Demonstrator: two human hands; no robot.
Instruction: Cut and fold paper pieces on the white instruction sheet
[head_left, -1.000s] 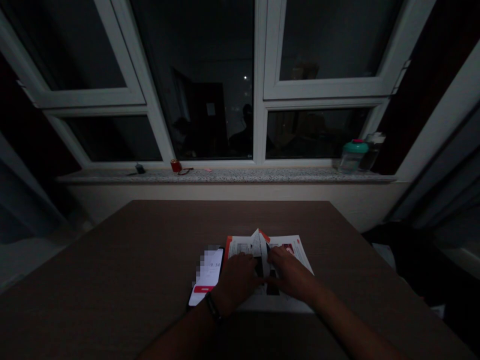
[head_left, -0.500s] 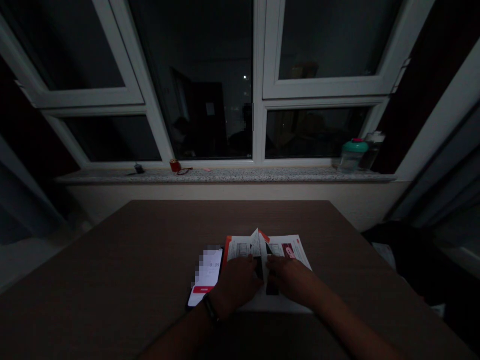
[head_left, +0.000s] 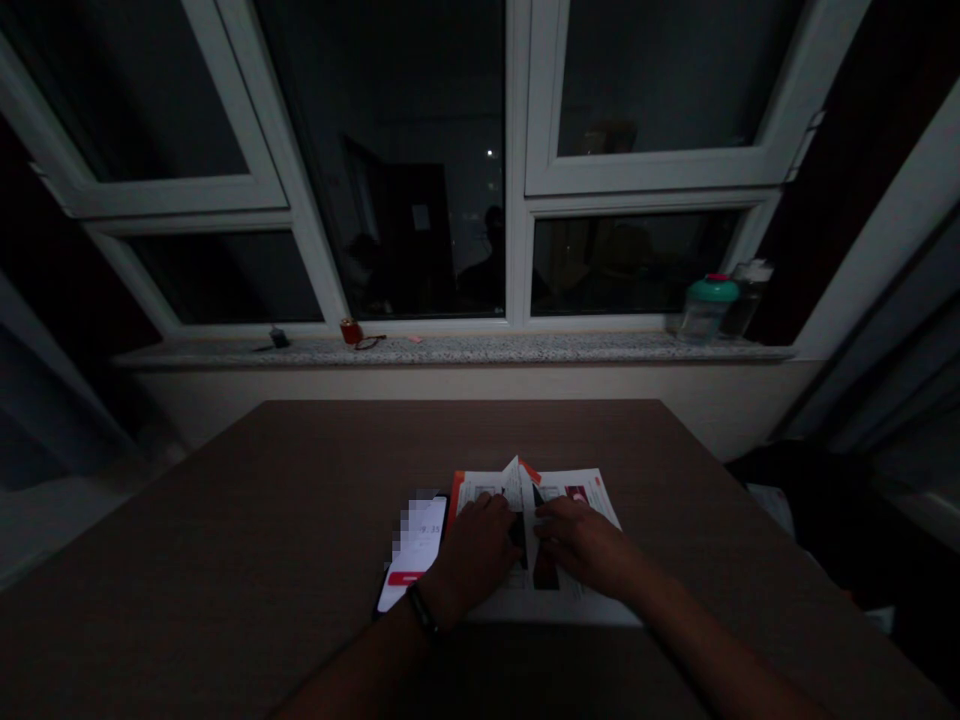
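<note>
A printed paper (head_left: pixel 555 605), white with orange edges, text and pictures, lies on the table below both hands. Its middle is folded into a raised ridge with a pointed tip (head_left: pixel 514 470) at the far end. On the left of the ridge, my left hand (head_left: pixel 480 545) rests with its fingers stretched forward over the page and a dark band on the wrist. My right hand (head_left: pixel 589 545) lies on the right half, fingers apart and lightly bent, their tips at the fold. Part of the print is hidden under the hands.
A phone (head_left: pixel 416 545) with a lit screen lies just left of the paper on the brown table (head_left: pixel 300 500). Beyond the table, the windowsill (head_left: pixel 465 348) holds a red item (head_left: pixel 350 332), a small dark item (head_left: pixel 278 338) and a green-lidded bottle (head_left: pixel 707 305) beside a clear bottle.
My left hand has moved slightly forward, its fingers now stretched out over the page. My right hand has shifted a little forward. The folded ridge stands much the same.
</note>
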